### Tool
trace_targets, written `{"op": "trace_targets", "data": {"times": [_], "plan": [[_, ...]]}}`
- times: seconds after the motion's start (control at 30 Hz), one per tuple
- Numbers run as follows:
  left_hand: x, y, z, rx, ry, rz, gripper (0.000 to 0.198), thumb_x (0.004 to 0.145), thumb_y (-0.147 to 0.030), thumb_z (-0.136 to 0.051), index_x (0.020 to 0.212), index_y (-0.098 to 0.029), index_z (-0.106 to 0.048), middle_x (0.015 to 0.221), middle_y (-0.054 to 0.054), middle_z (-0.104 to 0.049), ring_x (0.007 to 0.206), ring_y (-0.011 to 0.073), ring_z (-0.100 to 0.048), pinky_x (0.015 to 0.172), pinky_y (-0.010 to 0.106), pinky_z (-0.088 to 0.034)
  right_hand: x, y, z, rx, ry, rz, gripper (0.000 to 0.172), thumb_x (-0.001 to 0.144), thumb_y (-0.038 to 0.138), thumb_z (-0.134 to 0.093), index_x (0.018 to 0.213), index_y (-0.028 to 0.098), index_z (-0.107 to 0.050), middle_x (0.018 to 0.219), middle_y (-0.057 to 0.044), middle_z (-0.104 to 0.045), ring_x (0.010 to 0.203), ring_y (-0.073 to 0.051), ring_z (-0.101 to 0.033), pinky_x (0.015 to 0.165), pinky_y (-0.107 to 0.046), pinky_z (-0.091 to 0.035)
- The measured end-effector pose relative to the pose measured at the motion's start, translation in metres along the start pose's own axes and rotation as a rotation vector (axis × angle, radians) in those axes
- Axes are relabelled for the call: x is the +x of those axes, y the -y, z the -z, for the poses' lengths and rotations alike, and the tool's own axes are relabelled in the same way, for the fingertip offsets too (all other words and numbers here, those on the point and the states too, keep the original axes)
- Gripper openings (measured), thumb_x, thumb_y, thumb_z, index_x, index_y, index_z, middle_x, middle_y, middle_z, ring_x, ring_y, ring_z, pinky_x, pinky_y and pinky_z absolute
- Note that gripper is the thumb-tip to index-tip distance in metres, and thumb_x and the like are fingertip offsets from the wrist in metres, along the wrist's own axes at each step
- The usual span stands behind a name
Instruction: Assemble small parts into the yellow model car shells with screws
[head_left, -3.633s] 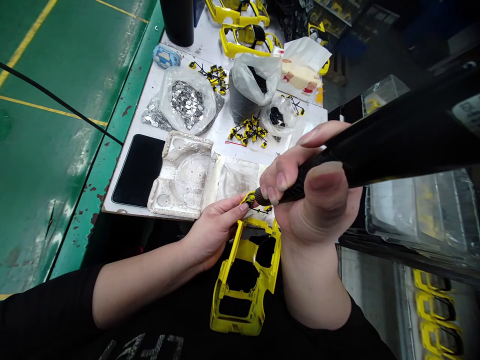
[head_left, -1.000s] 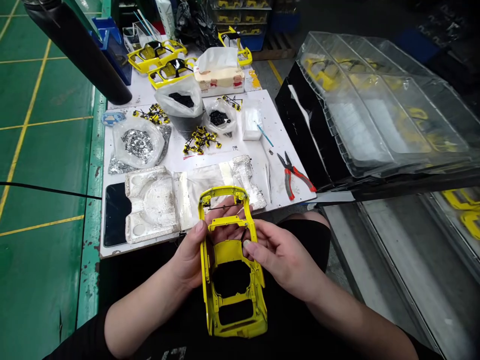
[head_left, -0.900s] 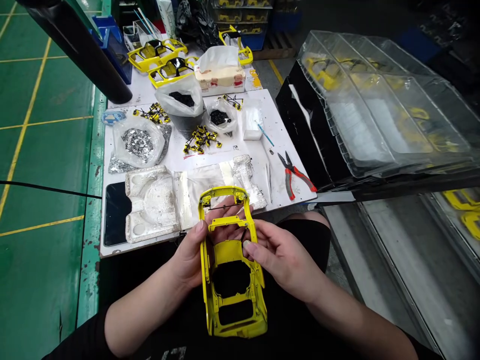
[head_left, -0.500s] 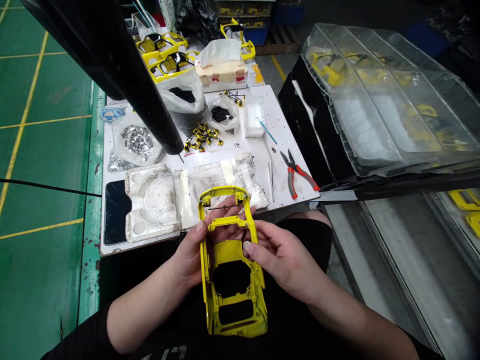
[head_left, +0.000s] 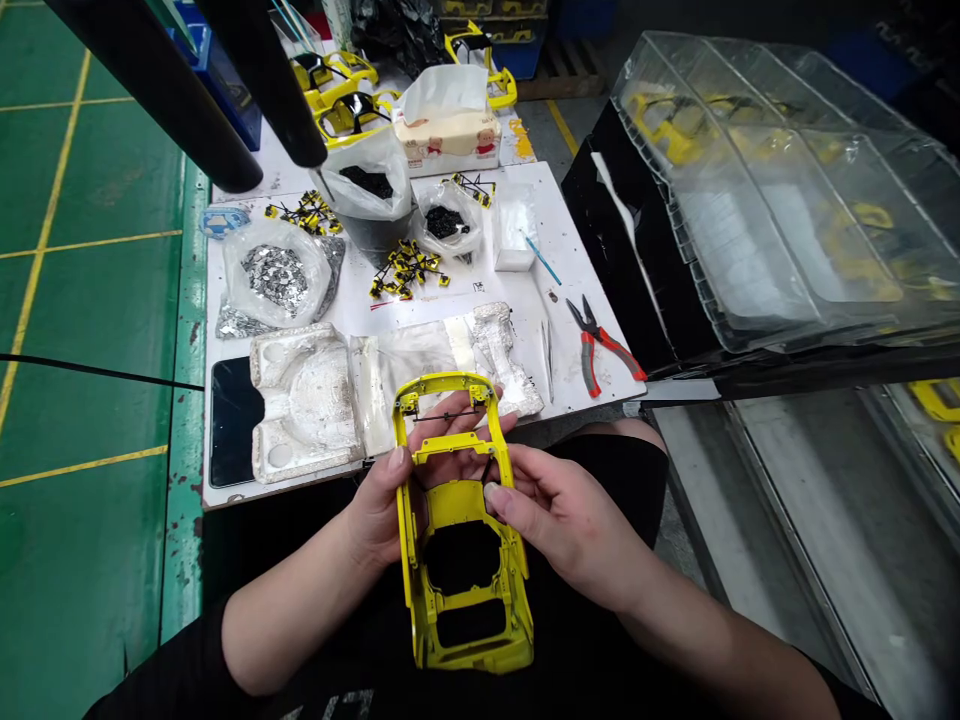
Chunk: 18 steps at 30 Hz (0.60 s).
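Your left hand [head_left: 375, 512] cradles the yellow car shell [head_left: 459, 505] from below. The thumb lies along its left rail, and your left fingers [head_left: 450, 420] show through the front opening, curled up under the frame. Your right hand [head_left: 564, 515] closes on the shell's right side, thumb tip pressed on the right pillar, the other fingers tucked beneath and out of sight. Both grips are closed on the shell.

The shell is underside up and held over your lap, just off the desk [head_left: 517, 290]. Its nose overlaps the desk's near edge and its tail points toward you. A thin black rod spans the nose opening.

On the desk:
- A white foam cradle [head_left: 304, 395] sits just beyond the shell's nose, with a dark phone [head_left: 229, 420] to its left.
- Red-handled pliers [head_left: 606, 345] lie at the right edge, with tweezers [head_left: 547, 345] beside them.
- Further back are a bag of silver bits [head_left: 274, 275], a bag of black bits [head_left: 367, 185], loose yellow-black clips [head_left: 409, 270] and a tissue box [head_left: 448, 135].

Clear trays [head_left: 750, 200] are stacked to your right. Two black tool bodies [head_left: 259, 80] hang in at the upper left.
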<state>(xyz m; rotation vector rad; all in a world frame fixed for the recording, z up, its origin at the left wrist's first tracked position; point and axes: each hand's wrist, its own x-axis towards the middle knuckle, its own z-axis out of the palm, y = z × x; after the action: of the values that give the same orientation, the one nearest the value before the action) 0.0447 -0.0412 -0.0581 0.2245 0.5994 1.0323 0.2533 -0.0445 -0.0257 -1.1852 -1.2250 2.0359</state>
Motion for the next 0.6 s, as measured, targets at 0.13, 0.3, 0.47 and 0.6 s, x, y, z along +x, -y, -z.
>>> {"op": "trace_targets", "data": {"times": [0.13,0.3,0.47,0.6], "plan": [[0.001,0.001,0.010,-0.033,0.060,0.038,0.088,0.068,-0.064,-0.104,0.143,-0.033,-0.071,0.158,0.015,-0.067,0.154,0.0451,-0.059,0.115,0.060,-0.058,0.004,0.001,-0.002,0.020,0.019,-0.013,0.043,0.110,0.055,-0.072,0.142,0.027,-0.074,0.111,-0.003,-0.078,0.101,-0.020,-0.077,0.088,-0.028,-0.062],[0.003,-0.003,0.021,-0.038,0.124,0.072,0.089,0.069,-0.060,-0.106,0.146,-0.033,-0.069,0.147,0.018,-0.074,0.145,0.0457,-0.067,0.115,0.065,-0.056,0.009,0.003,0.003,-0.139,0.038,-0.050,0.043,0.109,0.062,-0.070,0.125,0.022,-0.079,0.105,-0.004,-0.079,0.096,-0.022,-0.075,0.081,-0.029,-0.060],[0.007,-0.005,0.029,-0.123,0.152,0.095,0.083,0.072,-0.057,-0.105,0.142,-0.030,-0.071,0.145,0.016,-0.076,0.122,0.0343,-0.078,0.108,0.051,-0.059,0.019,0.024,0.033,-0.541,-0.171,0.000,0.053,0.109,0.071,-0.063,0.098,0.023,-0.081,0.085,-0.003,-0.077,0.074,-0.020,-0.072,0.068,-0.031,-0.053],[0.012,0.001,0.040,-0.210,0.167,0.111,0.084,0.074,-0.055,-0.104,0.145,-0.026,-0.070,0.141,0.018,-0.077,0.110,0.0259,-0.078,0.095,0.036,-0.059,0.064,0.077,0.053,-0.836,-0.473,0.166,0.056,0.105,0.076,-0.064,0.098,0.024,-0.082,0.082,-0.003,-0.077,0.071,-0.022,-0.071,0.066,-0.035,-0.049]]}}
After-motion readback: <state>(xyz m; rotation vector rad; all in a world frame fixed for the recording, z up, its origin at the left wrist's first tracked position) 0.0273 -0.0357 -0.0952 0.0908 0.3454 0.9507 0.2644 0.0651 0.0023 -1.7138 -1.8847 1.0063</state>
